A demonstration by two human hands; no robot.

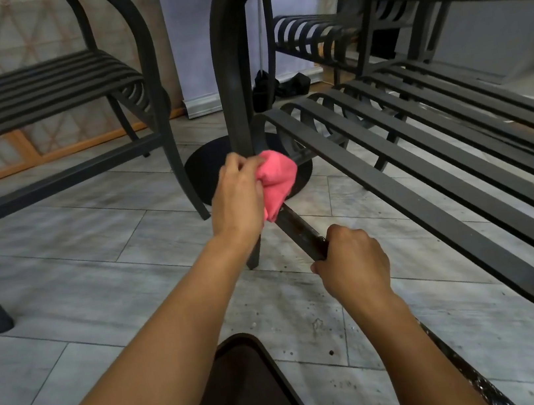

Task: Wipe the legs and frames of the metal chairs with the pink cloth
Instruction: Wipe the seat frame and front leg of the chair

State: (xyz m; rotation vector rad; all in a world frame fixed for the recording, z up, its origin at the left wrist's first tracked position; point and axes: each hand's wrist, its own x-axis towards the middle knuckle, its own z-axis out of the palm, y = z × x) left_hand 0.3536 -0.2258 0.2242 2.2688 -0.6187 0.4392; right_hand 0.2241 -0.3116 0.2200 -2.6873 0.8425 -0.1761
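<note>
A dark metal chair [425, 157] with a slatted seat fills the right side. Its curved front leg [230, 79] runs down to the tiled floor. A low side bar [297, 229] of its frame slants toward me. My left hand [240, 196] grips the bunched pink cloth [278, 180] and presses it against that bar, close to the leg. Lower down the same bar, my right hand [350, 259] curls around the metal. The bar's stretch under the cloth is hidden.
A second metal chair [45, 93] stands at the left, a third [310, 36] behind. A round black base [206, 173] lies on the floor between them. A dark bundle [290, 86] sits by the white baseboard. A brown rounded object [249, 395] is at the bottom edge.
</note>
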